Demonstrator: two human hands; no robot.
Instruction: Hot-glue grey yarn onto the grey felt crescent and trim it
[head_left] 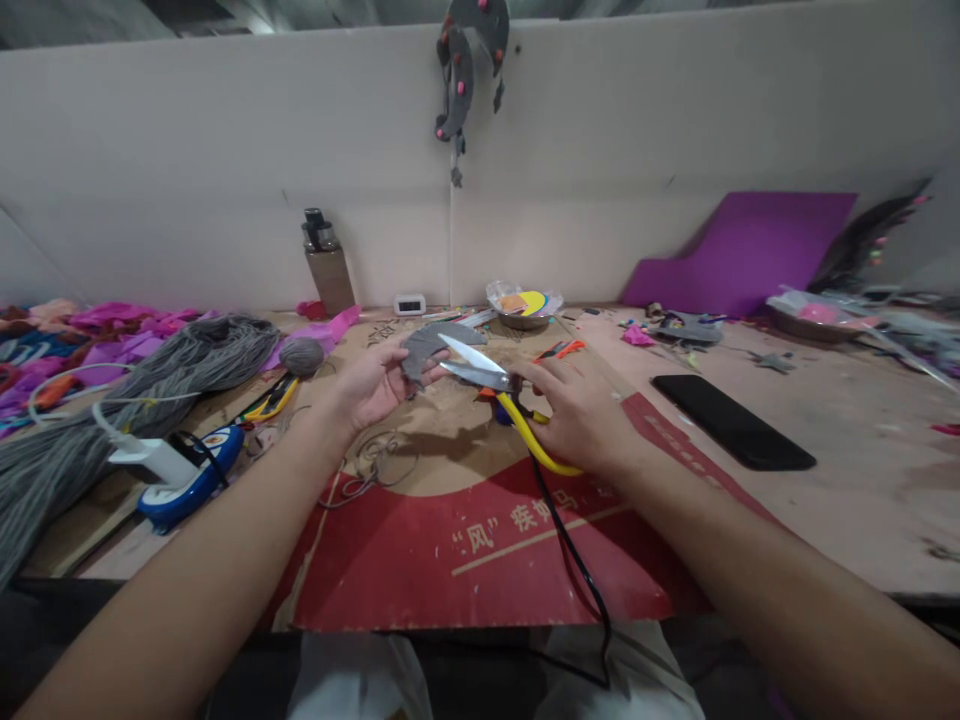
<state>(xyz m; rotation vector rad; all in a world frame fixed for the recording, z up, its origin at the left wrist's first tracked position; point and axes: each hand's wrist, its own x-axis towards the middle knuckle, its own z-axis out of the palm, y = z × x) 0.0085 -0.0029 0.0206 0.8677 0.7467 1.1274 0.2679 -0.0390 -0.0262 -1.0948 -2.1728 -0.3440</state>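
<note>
My left hand (379, 385) pinches a curved grey felt piece (424, 347) by its left end, above the cardboard. In my right hand (574, 405) is a pair of scissors (481, 372) with yellow handles and silver blades. The blades are parted and point left; the upper one lies against or just in front of the felt. Whether the felt sits between the blades I cannot tell. Beneath the scissors, partly covered, is a blue and orange object (502, 410) with a black cord (570, 545) trailing to the table's front edge. A loose thread (373, 465) lies below my left hand.
A red and brown cardboard sheet (540, 590) covers the table's middle. A black phone (731, 420) lies right. Grey yarn (217, 365), a yellow utility knife (271, 398) and a blue power strip (196, 490) are left. At the back stand a bottle (328, 270) and a bowl (523, 318).
</note>
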